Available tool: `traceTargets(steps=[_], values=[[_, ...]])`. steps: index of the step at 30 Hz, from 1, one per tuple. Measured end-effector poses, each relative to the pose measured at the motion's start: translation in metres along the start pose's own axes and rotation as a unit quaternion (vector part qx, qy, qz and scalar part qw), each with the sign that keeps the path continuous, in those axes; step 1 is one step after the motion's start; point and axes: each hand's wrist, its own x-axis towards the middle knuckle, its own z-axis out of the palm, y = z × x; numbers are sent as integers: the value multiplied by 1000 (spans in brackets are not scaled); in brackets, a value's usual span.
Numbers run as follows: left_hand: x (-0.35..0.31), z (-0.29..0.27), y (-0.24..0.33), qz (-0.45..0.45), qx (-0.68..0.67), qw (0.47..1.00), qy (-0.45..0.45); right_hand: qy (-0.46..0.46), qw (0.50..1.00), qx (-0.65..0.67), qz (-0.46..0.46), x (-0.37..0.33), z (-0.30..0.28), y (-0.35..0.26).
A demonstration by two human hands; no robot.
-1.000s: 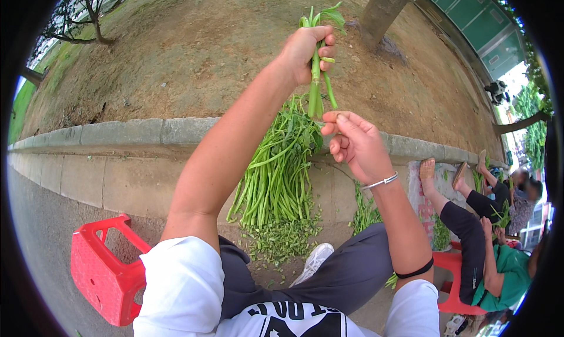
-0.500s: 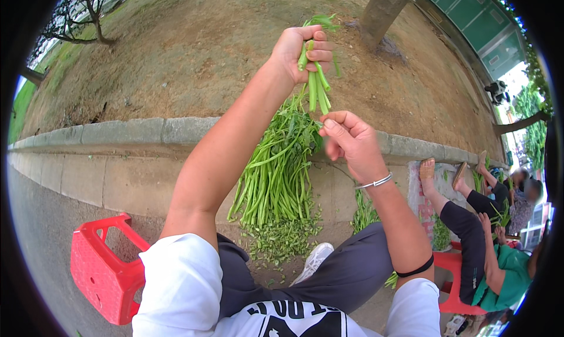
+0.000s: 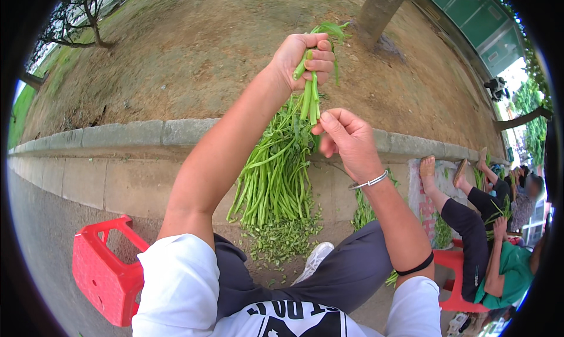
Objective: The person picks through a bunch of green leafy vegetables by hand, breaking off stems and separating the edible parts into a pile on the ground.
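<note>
My left hand (image 3: 308,61) is wrapped round a small bunch of green water spinach stems (image 3: 309,99), raised over the kerb. Their cut ends hang down, and a few leaves stick out above the fist. Just below, my right hand (image 3: 346,134) pinches with thumb and forefinger at the lower end of a stem; the fingertips partly hide it. A larger heap of water spinach (image 3: 276,178) lies under both hands, leaves against the kerb and stems toward me. Short chopped stem bits (image 3: 273,240) are scattered at its near end.
A stone kerb (image 3: 188,131) runs across, with bare earth and a tree trunk (image 3: 382,14) beyond. A red plastic stool (image 3: 108,272) stands at left. More greens (image 3: 364,211) lie right of my knee. At right, a person in green (image 3: 508,272) sits on a red stool.
My left hand has come slightly down with the bunch. My right hand has shifted a little left, staying at the stem ends. The person at right has moved an arm.
</note>
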Motion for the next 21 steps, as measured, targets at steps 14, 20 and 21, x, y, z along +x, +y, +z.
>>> traceTargets(steps=[14,20,21], values=[[2,11,-5,-5,11,1000,10,32,999,-23,-1,3,-6,0],[3,14,-5,1,38,999,31,113,991,74,-3,12,-18,6],[3,13,-5,1,42,999,29,125,988,90,1,14,-18,7]])
